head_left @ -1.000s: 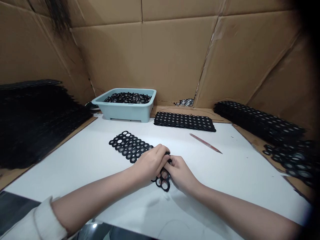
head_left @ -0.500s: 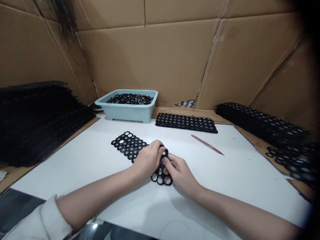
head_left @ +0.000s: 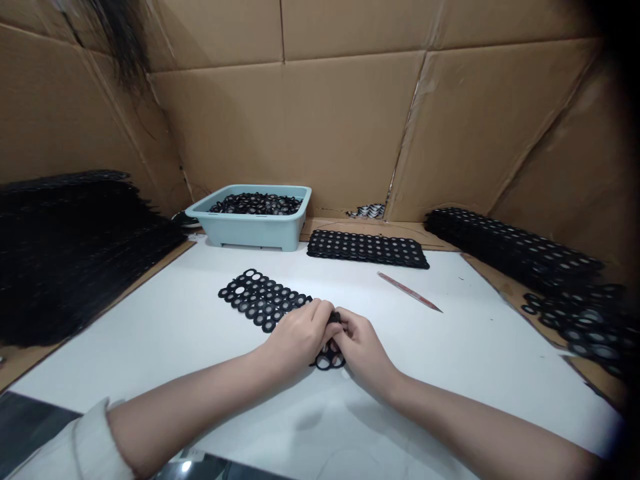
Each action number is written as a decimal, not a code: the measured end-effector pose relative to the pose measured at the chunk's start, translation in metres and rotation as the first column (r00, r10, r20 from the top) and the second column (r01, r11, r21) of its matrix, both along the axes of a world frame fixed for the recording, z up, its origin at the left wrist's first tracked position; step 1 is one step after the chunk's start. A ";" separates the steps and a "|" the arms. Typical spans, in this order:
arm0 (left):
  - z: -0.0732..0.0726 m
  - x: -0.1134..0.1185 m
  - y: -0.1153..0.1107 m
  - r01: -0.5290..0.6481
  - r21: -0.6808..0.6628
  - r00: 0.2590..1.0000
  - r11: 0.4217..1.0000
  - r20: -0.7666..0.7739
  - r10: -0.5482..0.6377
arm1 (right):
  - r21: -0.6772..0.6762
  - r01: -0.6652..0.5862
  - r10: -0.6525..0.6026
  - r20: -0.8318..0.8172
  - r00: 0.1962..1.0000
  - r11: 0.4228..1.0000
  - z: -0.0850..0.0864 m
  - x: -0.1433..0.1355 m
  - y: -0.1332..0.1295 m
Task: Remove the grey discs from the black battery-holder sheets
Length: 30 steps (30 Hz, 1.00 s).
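Note:
A black sheet of joined rings point(head_left: 330, 360) is pinched between my two hands above the white board. My left hand point(head_left: 303, 333) is closed on its left and upper part, thumb against the rings. My right hand point(head_left: 363, 340) grips the right side, its fingertips almost meeting those of my left hand. Part of the piece is folded up or bunched between the fingers, and much of it is hidden. Just left of my left hand, another black ring sheet point(head_left: 260, 300) lies flat, with a few white openings at its far corner.
A light blue basin point(head_left: 250, 232) of loose black rings stands at the back. Stacked ring sheets point(head_left: 367, 249) lie beside it, near red-patterned tweezers point(head_left: 410, 292). Larger black stacks line the left point(head_left: 75, 260) and right point(head_left: 515, 247). Cardboard walls point(head_left: 350, 127) enclose the white board point(head_left: 165, 313).
My hands have drawn closer together, and less of the held ring sheet shows below them. The view has shifted slightly.

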State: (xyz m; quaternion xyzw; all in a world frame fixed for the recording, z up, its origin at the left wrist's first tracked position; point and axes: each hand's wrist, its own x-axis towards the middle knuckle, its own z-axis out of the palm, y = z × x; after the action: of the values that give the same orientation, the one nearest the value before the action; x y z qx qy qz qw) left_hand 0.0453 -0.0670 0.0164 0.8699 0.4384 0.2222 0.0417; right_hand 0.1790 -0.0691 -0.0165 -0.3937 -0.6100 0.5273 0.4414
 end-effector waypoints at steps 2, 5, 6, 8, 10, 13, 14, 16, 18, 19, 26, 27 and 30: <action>0.001 -0.003 0.004 0.049 -0.005 0.998 0.999 -0.034 -0.049 | -0.009 0.009 -0.009 -0.008 1.000 1.000 0.001 0.000 0.000; 0.004 -0.009 0.009 0.071 -0.052 0.994 0.996 -0.083 -0.075 | -0.033 0.005 -0.005 0.000 1.000 0.999 0.003 0.001 0.000; 0.004 -0.011 0.011 0.060 -0.045 0.992 0.997 -0.109 -0.065 | -0.027 -0.009 0.009 0.014 1.000 1.000 0.004 0.001 -0.001; 0.003 -0.014 0.014 0.027 0.008 0.986 1.000 -0.166 -0.025 | 0.007 -0.031 0.031 0.052 0.998 0.999 0.006 0.000 -0.001; 0.003 -0.016 0.016 -0.008 0.082 0.977 0.997 -0.212 0.026 | 0.028 -0.043 0.040 0.086 0.996 0.999 0.008 -0.001 0.000; 0.009 -0.015 0.019 -0.075 0.147 0.965 0.986 -0.240 0.109 | -0.020 -0.026 0.028 0.081 0.996 0.999 0.012 -0.003 0.004; 0.012 -0.014 0.020 -0.104 0.142 0.964 0.984 -0.231 0.135 | -0.033 -0.016 0.019 0.077 0.997 0.999 0.012 -0.004 0.006; 0.018 -0.011 0.023 -0.156 0.088 0.968 0.984 -0.187 0.170 | -0.017 0.012 -0.010 0.088 0.996 1.000 0.013 -0.004 0.009; 0.021 -0.009 0.024 -0.163 -0.001 0.979 0.987 -0.125 0.162 | 0.034 0.034 -0.038 0.118 0.992 0.999 0.012 -0.003 0.012; 0.020 -0.008 0.024 -0.146 -0.042 0.985 0.988 -0.099 0.141 | 0.054 0.042 -0.049 0.133 0.990 0.998 0.011 -0.002 0.014; 0.004 -0.007 0.013 -0.025 -0.187 1.000 0.982 0.008 0.026 | 0.089 0.037 -0.054 0.196 0.979 0.995 0.002 0.003 0.015; 0.006 -0.007 0.012 -0.014 -0.228 0.998 0.974 0.049 0.025 | 0.117 0.038 -0.063 0.215 0.975 0.992 0.002 0.003 0.015; 0.015 -0.009 0.011 0.057 -0.362 0.981 0.930 0.192 0.015 | 0.194 0.026 -0.078 0.268 0.960 0.981 0.002 0.004 0.014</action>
State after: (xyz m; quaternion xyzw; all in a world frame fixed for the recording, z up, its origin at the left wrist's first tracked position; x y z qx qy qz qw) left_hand 0.0365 -0.0555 0.0314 0.8261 0.4567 0.2186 0.2473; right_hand 0.1829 -0.0549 -0.0144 -0.4353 -0.7018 0.3958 0.4017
